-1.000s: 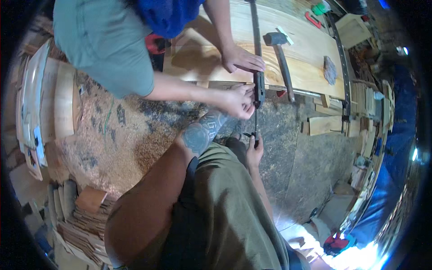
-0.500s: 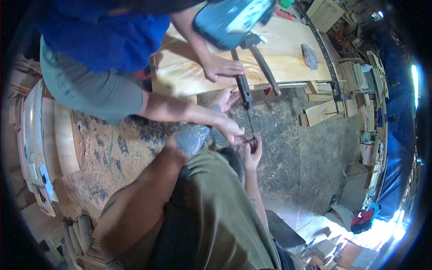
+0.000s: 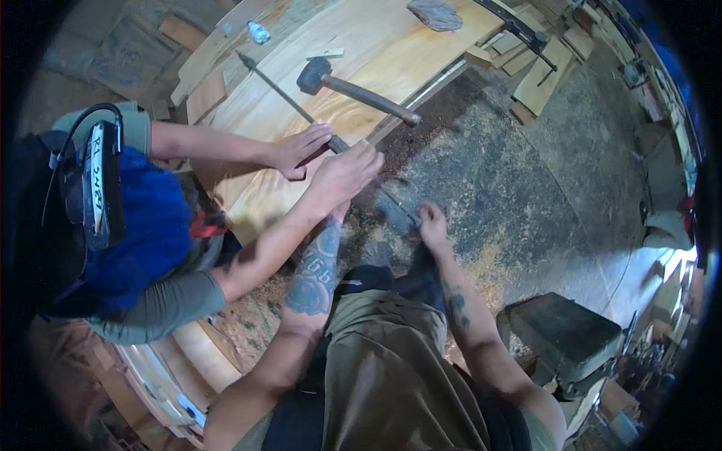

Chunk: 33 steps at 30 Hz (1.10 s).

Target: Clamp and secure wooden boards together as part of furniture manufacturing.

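Note:
A long dark bar clamp (image 3: 282, 94) lies slantwise across the edge of a pale wooden board (image 3: 376, 56), its thin screw reaching toward me past the edge. My right hand (image 3: 432, 224) has its fingers curled around the near end of that screw. A co-worker's hand (image 3: 346, 177) grips the clamp near the board's edge, and their other hand (image 3: 301, 150) rests beside the bar on the board. Beneath the co-worker's wrist, my left hand (image 3: 342, 210) is mostly covered; its fingers are hidden. Close to the clamp is a hammer (image 3: 361, 95), its handle sticking out over the edge.
A flat grey stone (image 3: 436, 14) and a small plastic bottle (image 3: 258, 32) sit on the board. Another bar clamp (image 3: 519, 30) is at its right end, near loose wood offcuts (image 3: 541, 79). Sawdust covers the floor (image 3: 489, 180). A dark box-like block (image 3: 560, 334) stands at my right.
The view has turned, and the co-worker's head has moved left, uncovering the hammer. The co-worker's hand has gone from the screw end up to the clamp. My left hand's fingers, seen before, are now covered.

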### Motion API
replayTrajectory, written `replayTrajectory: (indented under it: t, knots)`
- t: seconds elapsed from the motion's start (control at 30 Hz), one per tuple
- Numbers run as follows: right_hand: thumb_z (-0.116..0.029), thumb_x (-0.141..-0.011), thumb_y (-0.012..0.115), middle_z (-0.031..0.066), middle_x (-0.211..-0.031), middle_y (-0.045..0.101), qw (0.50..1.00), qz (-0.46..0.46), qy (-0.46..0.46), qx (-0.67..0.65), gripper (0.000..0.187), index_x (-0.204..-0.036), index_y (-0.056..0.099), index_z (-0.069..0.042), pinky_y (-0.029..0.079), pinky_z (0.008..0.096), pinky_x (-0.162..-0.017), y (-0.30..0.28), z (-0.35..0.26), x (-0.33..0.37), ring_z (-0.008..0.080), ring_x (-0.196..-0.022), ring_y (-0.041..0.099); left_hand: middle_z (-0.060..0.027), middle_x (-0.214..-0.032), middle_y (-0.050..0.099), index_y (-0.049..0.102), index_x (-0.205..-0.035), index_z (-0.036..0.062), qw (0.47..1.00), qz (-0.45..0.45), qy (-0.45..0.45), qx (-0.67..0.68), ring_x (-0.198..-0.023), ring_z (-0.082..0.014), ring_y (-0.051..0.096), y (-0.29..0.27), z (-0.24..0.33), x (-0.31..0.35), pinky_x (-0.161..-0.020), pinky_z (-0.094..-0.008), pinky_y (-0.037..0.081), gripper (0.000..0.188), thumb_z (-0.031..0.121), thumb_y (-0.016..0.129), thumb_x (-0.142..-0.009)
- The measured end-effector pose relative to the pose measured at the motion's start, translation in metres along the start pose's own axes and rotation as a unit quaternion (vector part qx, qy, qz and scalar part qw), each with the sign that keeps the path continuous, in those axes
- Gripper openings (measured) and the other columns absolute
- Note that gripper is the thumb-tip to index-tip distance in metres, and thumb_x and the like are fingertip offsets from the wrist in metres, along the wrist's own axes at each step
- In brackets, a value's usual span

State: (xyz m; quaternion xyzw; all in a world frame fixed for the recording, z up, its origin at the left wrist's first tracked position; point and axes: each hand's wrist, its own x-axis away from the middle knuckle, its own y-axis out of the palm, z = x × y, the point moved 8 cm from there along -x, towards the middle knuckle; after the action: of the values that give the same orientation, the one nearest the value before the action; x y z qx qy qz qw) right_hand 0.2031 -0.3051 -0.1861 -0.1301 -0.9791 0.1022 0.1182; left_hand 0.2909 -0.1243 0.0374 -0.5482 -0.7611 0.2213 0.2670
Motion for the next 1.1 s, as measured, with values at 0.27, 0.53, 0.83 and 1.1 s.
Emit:
replayTrajectory:
  t: [0.27,0.53,0.83,1.1]
  knots:
    - [0.002,-0.081,0.058,0.0071,-0.093,0.066,0.896,-0.239,0.1,-0.36,0.063,-0.14,0.039,0.001,0.047,0.0254,-0.079,0.025,-0.153,0.135,0.0124,-0.083,0.06,-0.0144,-0.106,0.055,0.053,-0.113,0.0018,0.369,-0.318,0.576,-0.657,-0.1,-0.0259,0.057,0.156,0.114,0.07,-0.093,-0.0386,0.051,0.022,0.016,0.054,-0.096]
    - [-0.011,-0.078,0.054,0.0134,-0.129,0.058,0.961,-0.177,-0.197,0.077,0.061,-0.138,0.046,0.0,0.038,0.0342,-0.101,-0.027,-0.107,-0.002,0.0208,-0.115,0.053,-0.0154,-0.107,0.054,0.054,-0.109,0.0014,0.386,-0.306,0.553,-0.672,-0.097,-0.0238,0.057,0.14,0.106,0.061,-0.091,-0.0362,0.054,0.025,0.016,0.064,-0.092]
    - [-0.002,-0.083,0.053,0.0081,-0.126,0.056,0.895,-0.394,0.051,-0.203,0.052,-0.135,0.049,0.0,0.046,0.0239,-0.078,0.033,-0.14,0.126,0.0117,-0.096,0.057,-0.0145,-0.111,0.049,0.046,-0.122,-0.0008,0.384,-0.306,0.536,-0.687,-0.102,-0.0251,0.054,0.134,0.11,0.062,-0.096,-0.0378,0.048,0.042,0.018,0.066,-0.09]
    - [0.0,-0.075,0.052,0.0094,-0.133,0.054,0.972,-0.191,-0.137,0.017,0.067,-0.141,0.045,-0.005,0.046,0.027,-0.079,-0.026,-0.126,0.018,0.016,-0.096,0.056,-0.0162,-0.116,0.047,0.045,-0.124,-0.0008,0.393,-0.302,0.531,-0.688,-0.106,-0.0263,0.053,0.132,0.104,0.058,-0.097,-0.0373,0.048,0.044,0.018,0.067,-0.09]
